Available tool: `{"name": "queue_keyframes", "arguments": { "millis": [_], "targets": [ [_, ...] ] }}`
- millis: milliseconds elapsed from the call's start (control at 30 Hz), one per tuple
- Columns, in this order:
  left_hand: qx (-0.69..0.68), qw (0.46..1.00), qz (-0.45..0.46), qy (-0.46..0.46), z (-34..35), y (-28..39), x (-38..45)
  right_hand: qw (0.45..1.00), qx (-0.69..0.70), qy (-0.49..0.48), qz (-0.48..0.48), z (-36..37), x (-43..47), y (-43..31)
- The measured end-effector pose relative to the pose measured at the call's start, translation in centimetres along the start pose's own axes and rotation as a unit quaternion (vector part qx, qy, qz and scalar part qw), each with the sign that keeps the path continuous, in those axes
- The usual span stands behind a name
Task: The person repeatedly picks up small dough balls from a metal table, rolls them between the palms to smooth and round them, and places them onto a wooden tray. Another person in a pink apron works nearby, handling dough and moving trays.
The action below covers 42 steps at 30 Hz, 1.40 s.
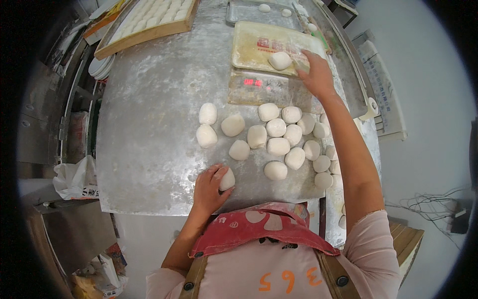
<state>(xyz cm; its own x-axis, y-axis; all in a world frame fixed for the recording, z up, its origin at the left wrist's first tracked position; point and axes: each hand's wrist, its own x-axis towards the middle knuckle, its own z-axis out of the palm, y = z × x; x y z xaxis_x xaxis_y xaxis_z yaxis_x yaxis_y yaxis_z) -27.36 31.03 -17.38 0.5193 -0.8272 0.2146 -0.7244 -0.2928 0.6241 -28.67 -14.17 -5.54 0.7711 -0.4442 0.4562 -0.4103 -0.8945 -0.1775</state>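
My left hand [211, 190] is curled around a white dough ball [227, 180] near the front edge of the floured metal table. My right hand [318, 74] reaches over the right side of a yellowed plastic tray [246, 48], thumb and fingers apart. A pale patch shows between them; whether it is something held is unclear. On that tray, left of my right fingers, sits one dough ball [280, 61]. The tray rests on a digital scale [239, 91] with lit red digits. Between my hands lie several floured dough balls [278, 146], some touching.
A wooden tray [149, 39] full of dough pieces stands at the far left. Behind the scale, a metal tray [246, 13] holds two dough pieces. More dough balls [323, 180] line the right side. A wall [418, 93] rises at right; loose cables [425, 205] hang lower down.
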Motion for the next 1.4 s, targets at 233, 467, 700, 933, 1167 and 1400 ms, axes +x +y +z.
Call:
{"name": "queue_keyframes", "arguments": {
  "millis": [233,467,700,933,1167,1400],
  "targets": [
    [-0.007,1.000,0.010,0.026,0.0,-0.1,-0.3,0.992,0.050,-0.058,0.102,-0.4,-0.4,2.1],
    [-0.018,0.999,0.008,0.029,-0.5,0.3,-0.1,0.992,0.077,-0.061,0.074,0.9,1.8,-0.6],
    [-0.013,0.999,0.010,0.029,-0.1,0.1,-0.2,0.989,0.053,-0.111,0.079,2.8,3.5,-3.8],
    [-0.002,0.999,0.024,0.033,-0.1,0.2,-0.3,0.989,0.007,-0.134,0.063,2.5,2.5,-6.1],
    [0.024,1.000,-0.005,0.003,-0.2,0.5,0.2,0.969,0.213,-0.106,-0.067,-0.2,-6.3,-10.1],
    [0.015,0.999,-0.001,0.032,0.3,0.0,0.4,0.934,0.164,-0.240,-0.208,-0.7,-22.6,-16.2]
  ]
}}
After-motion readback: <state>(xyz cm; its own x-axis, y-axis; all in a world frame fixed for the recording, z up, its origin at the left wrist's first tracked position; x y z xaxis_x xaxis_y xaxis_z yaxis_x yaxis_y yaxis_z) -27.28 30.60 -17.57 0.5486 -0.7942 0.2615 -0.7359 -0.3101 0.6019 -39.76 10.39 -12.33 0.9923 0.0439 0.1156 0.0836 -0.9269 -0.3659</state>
